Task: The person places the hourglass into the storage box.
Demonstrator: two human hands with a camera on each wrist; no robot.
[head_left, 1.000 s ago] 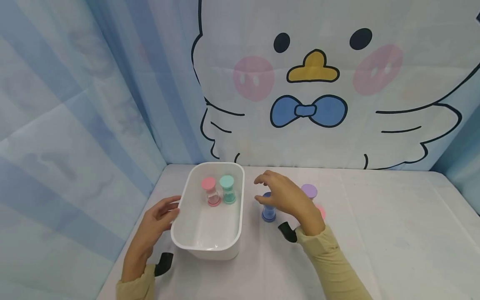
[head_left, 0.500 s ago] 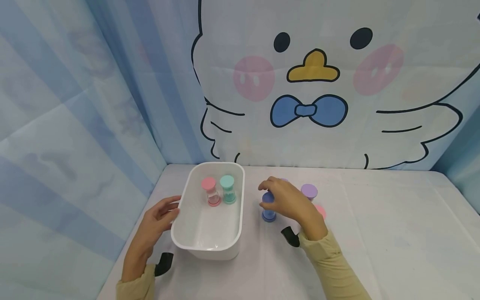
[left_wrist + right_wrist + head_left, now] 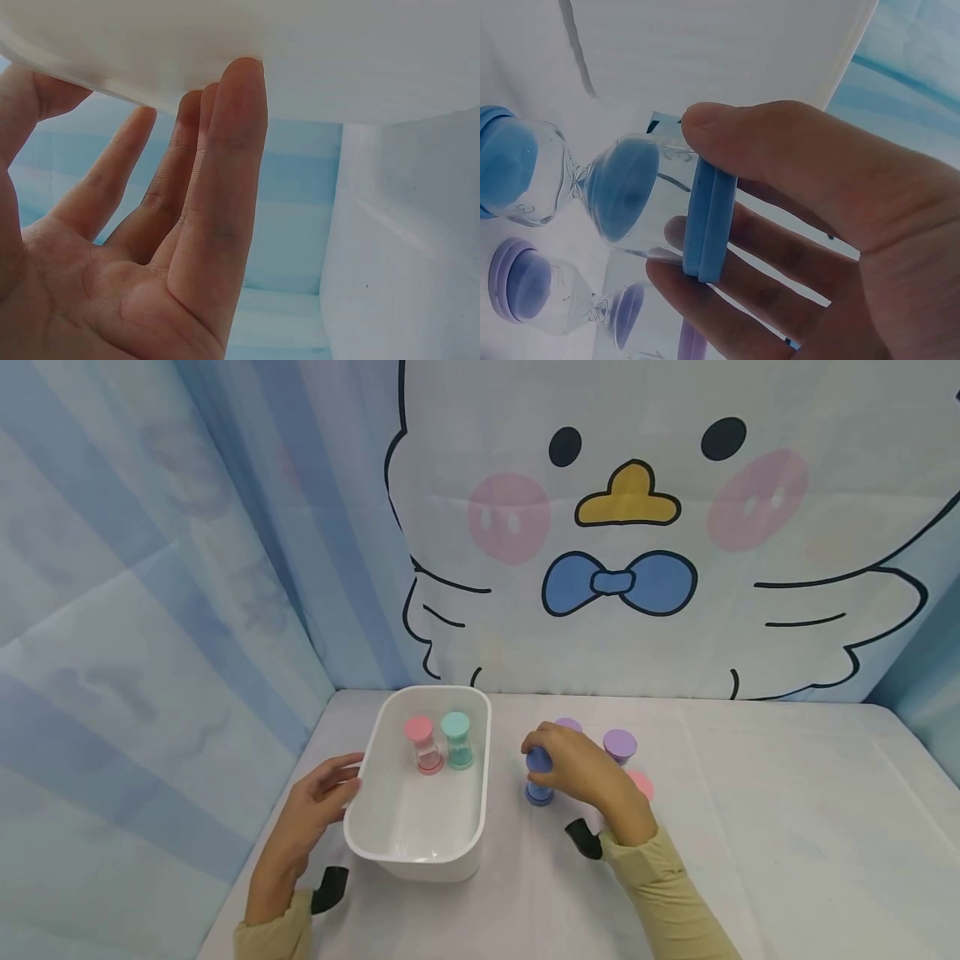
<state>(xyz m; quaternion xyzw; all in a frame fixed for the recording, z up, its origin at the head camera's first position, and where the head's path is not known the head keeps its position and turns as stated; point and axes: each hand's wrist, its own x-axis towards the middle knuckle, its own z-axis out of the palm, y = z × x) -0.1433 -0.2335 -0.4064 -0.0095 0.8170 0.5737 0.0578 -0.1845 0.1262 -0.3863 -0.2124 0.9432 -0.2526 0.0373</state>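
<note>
A blue hourglass [image 3: 539,761] stands on the table to the right of a white plastic bin [image 3: 442,871]. My right hand [image 3: 585,770] holds its upper cap, thumb on one side and fingers round the other; blue sand shows in both bulbs [image 3: 626,187] in the right wrist view. My left hand [image 3: 318,797] rests against the bin's left side. In the left wrist view, extended fingertips [image 3: 238,97] touch the white wall near the rim. Inside the bin, a pink hourglass [image 3: 424,745] and a teal hourglass [image 3: 457,741] stand upright side by side.
Behind and beside my right hand are a purple hourglass [image 3: 619,745], another purple cap [image 3: 568,724] and a pink cap [image 3: 642,784], partly hidden by the hand. A printed cloth backdrop [image 3: 615,652] rises at the table's far edge, and a blue curtain [image 3: 187,610] at the left.
My right hand has shifted slightly right and down over the blue hourglass, and its fingers have closed round the cap. The left hand and the bin have stayed in place.
</note>
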